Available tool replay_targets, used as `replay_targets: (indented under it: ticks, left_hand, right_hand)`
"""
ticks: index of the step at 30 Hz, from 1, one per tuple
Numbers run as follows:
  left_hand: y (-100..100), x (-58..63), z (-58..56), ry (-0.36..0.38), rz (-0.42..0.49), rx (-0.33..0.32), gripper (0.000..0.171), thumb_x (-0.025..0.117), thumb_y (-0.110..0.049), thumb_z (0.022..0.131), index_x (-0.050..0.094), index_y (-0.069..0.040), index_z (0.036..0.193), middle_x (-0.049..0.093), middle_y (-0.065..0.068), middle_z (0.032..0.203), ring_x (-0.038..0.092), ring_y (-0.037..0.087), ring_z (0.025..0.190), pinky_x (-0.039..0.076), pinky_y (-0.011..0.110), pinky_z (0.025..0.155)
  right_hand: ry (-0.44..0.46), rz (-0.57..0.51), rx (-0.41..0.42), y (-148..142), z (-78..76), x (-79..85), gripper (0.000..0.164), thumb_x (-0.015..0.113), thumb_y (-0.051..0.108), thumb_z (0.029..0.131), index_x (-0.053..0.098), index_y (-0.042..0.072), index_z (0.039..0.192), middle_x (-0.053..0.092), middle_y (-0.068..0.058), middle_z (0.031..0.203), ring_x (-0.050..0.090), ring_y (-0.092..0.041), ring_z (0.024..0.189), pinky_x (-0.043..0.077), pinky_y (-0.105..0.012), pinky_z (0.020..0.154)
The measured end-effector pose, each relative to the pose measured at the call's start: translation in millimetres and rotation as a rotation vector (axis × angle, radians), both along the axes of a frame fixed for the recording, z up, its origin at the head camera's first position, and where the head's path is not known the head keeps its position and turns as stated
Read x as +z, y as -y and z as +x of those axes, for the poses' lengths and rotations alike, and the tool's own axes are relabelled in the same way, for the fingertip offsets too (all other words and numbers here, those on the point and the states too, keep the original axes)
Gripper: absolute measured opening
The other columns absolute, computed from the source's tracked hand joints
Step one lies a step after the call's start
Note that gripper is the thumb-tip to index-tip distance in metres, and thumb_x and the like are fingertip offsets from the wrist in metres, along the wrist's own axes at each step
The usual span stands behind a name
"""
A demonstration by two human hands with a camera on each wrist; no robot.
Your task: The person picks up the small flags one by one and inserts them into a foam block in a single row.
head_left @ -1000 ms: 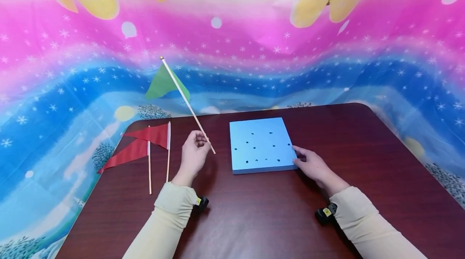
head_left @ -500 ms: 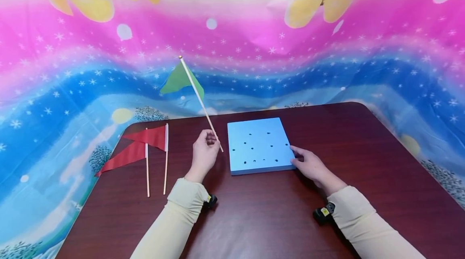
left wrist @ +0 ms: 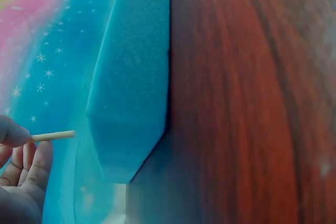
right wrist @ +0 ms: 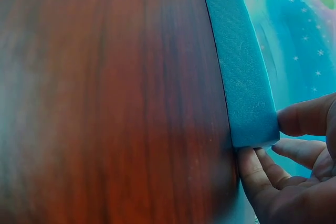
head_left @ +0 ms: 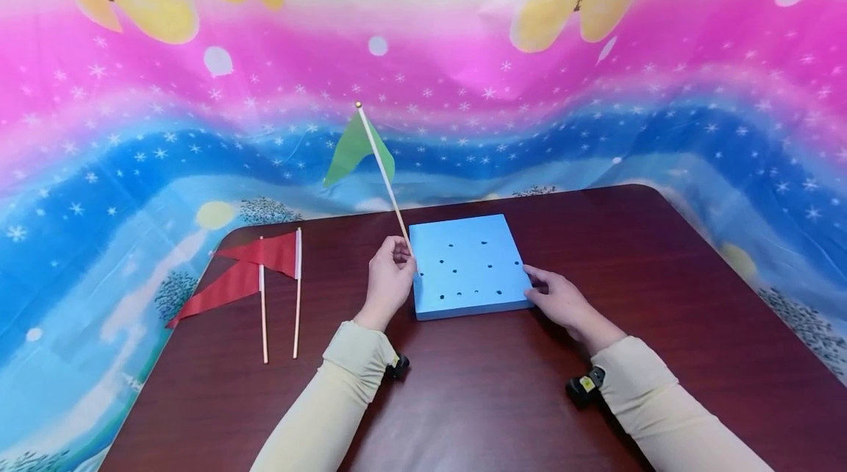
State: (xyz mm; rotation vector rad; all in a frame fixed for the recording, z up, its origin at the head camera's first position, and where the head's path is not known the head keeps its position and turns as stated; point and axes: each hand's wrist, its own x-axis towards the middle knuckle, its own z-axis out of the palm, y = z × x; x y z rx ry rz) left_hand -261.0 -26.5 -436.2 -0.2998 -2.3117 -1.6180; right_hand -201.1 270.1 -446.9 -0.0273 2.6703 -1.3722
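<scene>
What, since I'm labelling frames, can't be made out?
Head: part of the left red flag, under the right red flag.
Head: depth of the holes in the blue block, too small.
Left wrist: cloth of the green flag, outside the frame.
Right wrist: most of the left hand, cut by the top edge.

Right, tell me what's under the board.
Only the table shows, running up to the edges of the board. Anything directly beneath the board is covered and can't be seen.
</scene>
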Motion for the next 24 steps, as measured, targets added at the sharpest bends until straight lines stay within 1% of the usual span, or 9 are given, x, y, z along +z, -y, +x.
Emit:
replay_targets:
  ticks: [3,9,13,18,21,24]
  left_hand:
    - [-1.5,-0.1,-0.5,-0.005,-0.004,-0.013,0.019,0.062,0.011,0.091,0.06,0.01,0.11,0.064,0.017,0.097,0.066,0.031,0.092,0.059,0.042,0.082]
    - [-2.2,-3.1,-1.9,-0.018,-0.048,-0.018,0.017,0.063,0.01,0.092,0.061,0.008,0.109,0.063,0.014,0.096,0.066,0.028,0.09,0.059,0.039,0.08]
    - [-2.3,-4.9,-2.9,-0.021,-0.068,-0.03,0.017,0.062,0.01,0.092,0.061,0.008,0.108,0.064,0.014,0.096,0.066,0.028,0.09,0.059,0.04,0.079]
    - [-2.0,-7.7,-4.7,0.001,-0.1,-0.019,0.017,0.061,0.01,0.092,0.061,0.008,0.108,0.064,0.015,0.096,0.065,0.027,0.089,0.058,0.04,0.079]
    - [-3.4,-8.3,-6.2,-0.005,-0.1,-0.017,0.016,0.061,0.011,0.091,0.06,0.007,0.108,0.064,0.015,0.096,0.065,0.027,0.088,0.058,0.04,0.077]
    - [-6.0,-6.3,-7.1,-0.017,-0.109,-0.019,0.016,0.061,0.011,0.091,0.06,0.006,0.105,0.064,0.016,0.095,0.064,0.028,0.087,0.059,0.04,0.076]
  right_hand:
    - [-0.001,-0.002,0.0,0.3,-0.6,0.5,0.057,0.055,0.006,0.105,0.034,-0.007,0.156,0.044,-0.034,0.148,0.049,-0.046,0.13,0.042,-0.059,0.108]
    - [-0.001,-0.003,0.005,-0.3,-0.4,0.0,0.057,0.055,0.006,0.105,0.034,-0.007,0.156,0.044,-0.034,0.149,0.049,-0.046,0.13,0.044,-0.058,0.107]
    - [0.0,-0.008,0.008,-0.3,0.4,-1.2,0.057,0.055,0.006,0.105,0.034,-0.007,0.156,0.043,-0.034,0.15,0.049,-0.046,0.13,0.044,-0.058,0.107]
    - [0.008,-0.007,0.009,0.4,1.1,-2.2,0.057,0.055,0.007,0.105,0.034,-0.006,0.157,0.042,-0.034,0.151,0.049,-0.046,0.131,0.044,-0.058,0.107]
    - [0.004,-0.004,0.01,-0.3,1.0,-1.4,0.058,0.055,0.008,0.105,0.034,-0.007,0.157,0.042,-0.034,0.151,0.049,-0.046,0.13,0.044,-0.058,0.107]
    - [-0.004,-0.003,0.014,-1.3,1.1,0.3,0.058,0.055,0.008,0.105,0.034,-0.007,0.157,0.042,-0.034,0.151,0.049,-0.047,0.131,0.044,-0.058,0.107]
